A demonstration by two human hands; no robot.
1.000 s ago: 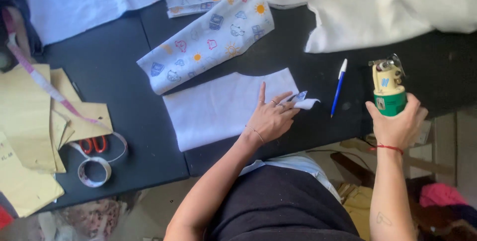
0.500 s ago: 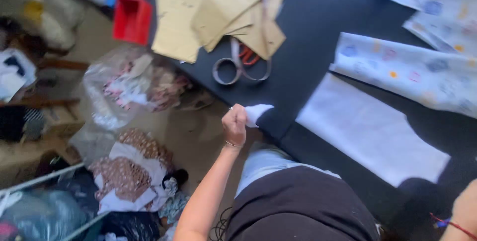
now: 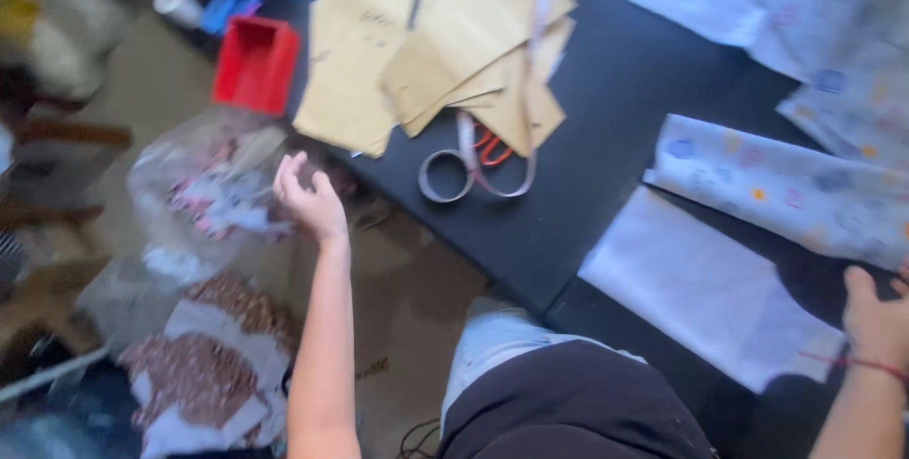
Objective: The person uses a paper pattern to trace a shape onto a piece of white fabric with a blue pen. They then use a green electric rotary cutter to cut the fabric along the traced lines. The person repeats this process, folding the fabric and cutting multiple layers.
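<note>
The left hand (image 3: 308,199) is stretched out past the bench (image 3: 578,194) edge, fingers loosely spread and empty, above a clear bag of fabric scraps (image 3: 204,194) on the floor. The right hand (image 3: 876,322) is laid flat, holding nothing, on the white fabric piece (image 3: 705,289) at the bench edge. A discarding reach appears in hand; next, a return to the white piece seems called for.

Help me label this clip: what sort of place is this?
Likely a home sewing or garment-making workspace: brown paper pattern pieces and cut printed fabric lie on a black table, with bags of fabric scraps on the floor.
</note>
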